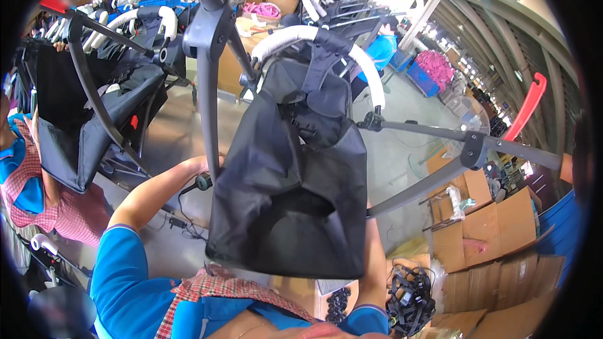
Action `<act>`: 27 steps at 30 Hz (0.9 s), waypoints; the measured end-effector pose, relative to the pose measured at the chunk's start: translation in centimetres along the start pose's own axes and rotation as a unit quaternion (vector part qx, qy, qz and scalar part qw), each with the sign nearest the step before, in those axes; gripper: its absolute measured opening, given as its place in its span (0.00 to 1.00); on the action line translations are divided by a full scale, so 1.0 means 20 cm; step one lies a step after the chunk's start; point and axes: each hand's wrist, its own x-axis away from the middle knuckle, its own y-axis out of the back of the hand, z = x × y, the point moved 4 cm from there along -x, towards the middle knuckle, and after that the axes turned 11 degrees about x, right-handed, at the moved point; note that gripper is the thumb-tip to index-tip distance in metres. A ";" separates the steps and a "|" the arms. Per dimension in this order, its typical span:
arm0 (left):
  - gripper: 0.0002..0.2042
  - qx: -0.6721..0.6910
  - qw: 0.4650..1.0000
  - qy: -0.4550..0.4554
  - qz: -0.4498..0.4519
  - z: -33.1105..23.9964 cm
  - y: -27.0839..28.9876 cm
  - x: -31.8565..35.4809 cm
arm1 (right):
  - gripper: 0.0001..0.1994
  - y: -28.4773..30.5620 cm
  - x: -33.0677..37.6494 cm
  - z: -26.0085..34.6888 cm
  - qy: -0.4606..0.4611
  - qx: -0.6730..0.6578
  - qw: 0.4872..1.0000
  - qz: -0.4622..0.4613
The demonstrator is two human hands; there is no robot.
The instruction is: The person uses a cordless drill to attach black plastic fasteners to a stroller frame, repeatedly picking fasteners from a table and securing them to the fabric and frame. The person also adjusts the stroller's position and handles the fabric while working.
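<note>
You hold a black fabric seat (pixel 295 188) on a dark grey frame (pixel 207 44), with a white padded bar (pixel 364 66) arching above it. Your sleeves (pixel 125 276) are bright blue under a red-and-white checked apron (pixel 220 289). A red lever (pixel 526 107) shows at the right, above brown cardboard boxes (pixel 496 226).

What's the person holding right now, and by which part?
A stroller frame with a black fabric seat. The left hand is at a grey frame tube; the right hand is hidden behind the fabric.

Both hands behind black fabric seat (pixel 295 182)
</note>
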 end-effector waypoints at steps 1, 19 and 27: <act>0.25 0.009 1.000 -0.010 0.010 -0.01 -0.03 -0.01 | 0.20 0.04 0.03 0.04 0.003 0.023 0.999 -0.024; 0.29 0.054 0.962 0.247 0.102 0.96 -0.37 0.66 | 0.07 0.61 2.08 -0.85 -0.085 0.350 0.878 -0.314; 0.33 -0.066 0.888 0.328 0.317 1.08 -1.02 0.83 | 0.04 0.36 2.26 -1.25 -0.095 0.458 0.791 -0.395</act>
